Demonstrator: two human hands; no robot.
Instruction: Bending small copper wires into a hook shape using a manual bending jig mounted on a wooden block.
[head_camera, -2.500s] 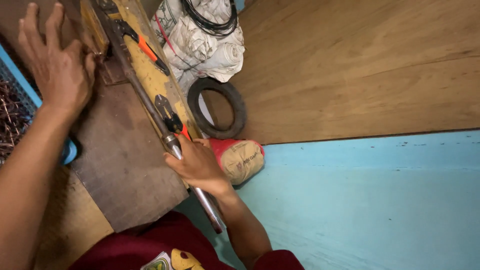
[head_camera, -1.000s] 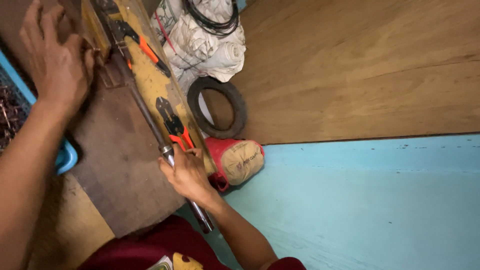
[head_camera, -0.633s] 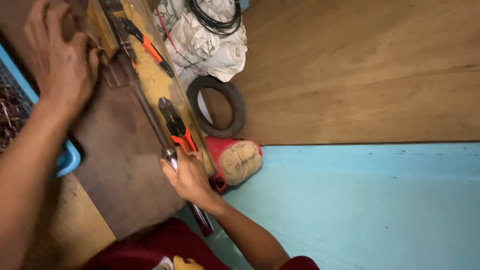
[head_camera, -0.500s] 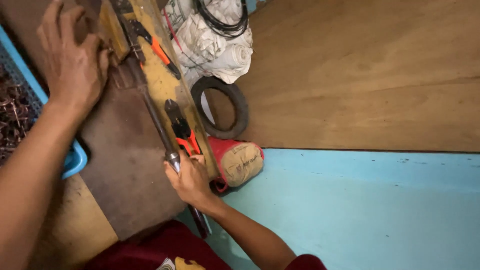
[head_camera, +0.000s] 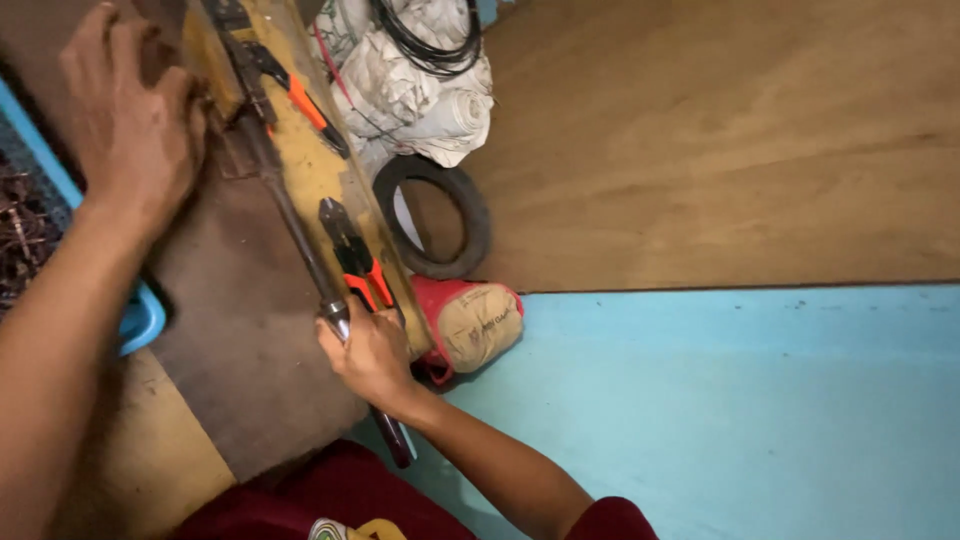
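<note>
With the right hand (head_camera: 370, 352) clenched round the long metal rod (head_camera: 300, 235), keep the flat, released left hand (head_camera: 135, 120) pressing the brown board (head_camera: 235, 330) beneath it steady.

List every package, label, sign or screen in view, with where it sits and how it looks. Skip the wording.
Red and tan sack: lying on the blue floor against the bench edge, just right of the right hand; rounded, with a dark printed mark.
White crumpled bag: top centre, above the black rubber ring; black cable coiled on top.
No signs or screens show.
</note>
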